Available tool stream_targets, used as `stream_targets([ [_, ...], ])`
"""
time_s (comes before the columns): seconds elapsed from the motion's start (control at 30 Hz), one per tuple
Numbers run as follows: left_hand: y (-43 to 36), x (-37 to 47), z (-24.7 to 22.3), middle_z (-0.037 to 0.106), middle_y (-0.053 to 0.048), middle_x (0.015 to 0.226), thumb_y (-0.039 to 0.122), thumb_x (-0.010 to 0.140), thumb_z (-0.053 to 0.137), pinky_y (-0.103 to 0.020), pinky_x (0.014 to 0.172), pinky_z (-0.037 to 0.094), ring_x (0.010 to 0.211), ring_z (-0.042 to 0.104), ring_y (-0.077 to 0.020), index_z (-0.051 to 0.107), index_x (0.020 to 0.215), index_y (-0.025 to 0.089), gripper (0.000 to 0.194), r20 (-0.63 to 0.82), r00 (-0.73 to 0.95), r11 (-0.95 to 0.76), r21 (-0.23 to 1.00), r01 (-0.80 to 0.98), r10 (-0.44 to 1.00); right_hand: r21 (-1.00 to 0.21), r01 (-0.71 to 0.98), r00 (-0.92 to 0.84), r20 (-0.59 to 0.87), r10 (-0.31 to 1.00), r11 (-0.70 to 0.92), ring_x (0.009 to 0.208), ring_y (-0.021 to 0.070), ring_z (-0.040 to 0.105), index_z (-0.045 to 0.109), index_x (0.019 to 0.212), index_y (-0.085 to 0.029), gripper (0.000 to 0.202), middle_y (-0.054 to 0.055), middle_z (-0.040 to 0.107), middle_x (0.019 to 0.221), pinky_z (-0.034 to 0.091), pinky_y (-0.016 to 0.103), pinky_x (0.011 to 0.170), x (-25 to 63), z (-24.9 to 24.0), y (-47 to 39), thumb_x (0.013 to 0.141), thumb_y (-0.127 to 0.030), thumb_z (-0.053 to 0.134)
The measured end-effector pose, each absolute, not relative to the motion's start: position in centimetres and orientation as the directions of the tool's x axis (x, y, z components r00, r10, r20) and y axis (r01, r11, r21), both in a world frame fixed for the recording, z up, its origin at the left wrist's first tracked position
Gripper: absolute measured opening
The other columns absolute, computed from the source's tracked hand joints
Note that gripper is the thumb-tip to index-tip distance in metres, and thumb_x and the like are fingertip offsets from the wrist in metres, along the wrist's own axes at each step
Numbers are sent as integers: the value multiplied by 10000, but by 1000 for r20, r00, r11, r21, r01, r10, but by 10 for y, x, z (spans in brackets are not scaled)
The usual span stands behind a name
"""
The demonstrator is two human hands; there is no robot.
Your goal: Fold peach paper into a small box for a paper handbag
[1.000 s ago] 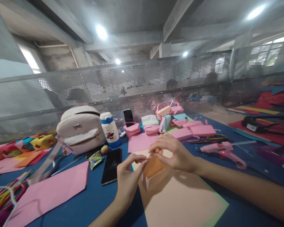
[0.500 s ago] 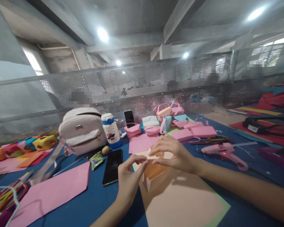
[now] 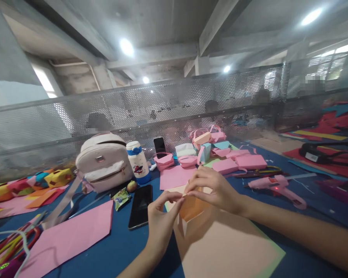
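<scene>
Status: the peach paper box (image 3: 197, 218) was partly formed. It sat on or just above the peach sheet (image 3: 229, 247) on the desk (image 3: 124, 255), between the left hand (image 3: 164, 220) and the right hand (image 3: 211, 189). Raised walls met at the near corner, and the orange inside was exposed. The top was not closed; the far side was hidden by the right hand. Judged from this state, the walls were largely shaped, while the upper edge was left to be secured. Whether adhesive had been applied could not be determined.

Fingers, left hand: thumb and index pinched the box's upper edge. Fingers, right hand: closed on the same edge, just beside the left fingertips.

Count: one box in hand; one pink glue gun (image 3: 278, 185), right; two smartphones, one flat (image 3: 140, 204), one propped upright (image 3: 159, 146); one bottle (image 3: 138, 164); one backpack (image 3: 104, 166); one snack packet (image 3: 121, 199); two flat pink sheets, one left (image 3: 72, 239), one ahead (image 3: 175, 177). The small paper bags (image 3: 226, 166) overlapped; their exact number could not be established.
</scene>
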State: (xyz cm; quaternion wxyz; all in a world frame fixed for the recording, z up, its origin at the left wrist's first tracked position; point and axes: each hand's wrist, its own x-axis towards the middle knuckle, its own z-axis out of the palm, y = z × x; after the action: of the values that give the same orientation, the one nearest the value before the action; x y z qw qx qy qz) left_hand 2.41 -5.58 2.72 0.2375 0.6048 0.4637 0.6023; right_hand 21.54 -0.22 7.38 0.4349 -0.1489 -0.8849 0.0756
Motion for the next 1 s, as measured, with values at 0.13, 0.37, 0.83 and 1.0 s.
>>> stream_targets([
  [0.13,-56,25,27,676,-21,722,299,777,739,-252,686,439,714,562,-167,745,764,203,98,526,-141,-472,831,295,839,-332,206,-568,726,389,920,829,195,550,725,883,-212,215,37,693,859,404,339,789,214,73,-2,960,-351,579],
  [0.37,-56,24,26,681,-19,730,315,786,732,-252,691,443,717,575,-168,737,762,202,115,546,-135,-484,813,325,827,-389,190,-575,700,423,902,855,199,553,732,879,-212,243,34,713,877,401,345,816,214,74,-3,955,-384,578],
  [0.83,-57,24,24,695,-18,742,330,795,731,-260,704,440,736,595,-175,766,784,212,124,515,-115,-463,832,306,849,-554,188,-504,654,563,811,813,181,578,724,808,-205,137,16,699,815,425,306,752,209,73,-8,891,-306,684],
  [1.0,-59,26,27,685,-18,717,309,786,732,-256,692,446,719,604,-172,754,737,200,121,533,-129,-480,825,299,836,-602,240,-476,611,632,762,770,174,570,689,754,-197,114,8,677,764,422,283,695,208,76,-10,857,-239,714],
])
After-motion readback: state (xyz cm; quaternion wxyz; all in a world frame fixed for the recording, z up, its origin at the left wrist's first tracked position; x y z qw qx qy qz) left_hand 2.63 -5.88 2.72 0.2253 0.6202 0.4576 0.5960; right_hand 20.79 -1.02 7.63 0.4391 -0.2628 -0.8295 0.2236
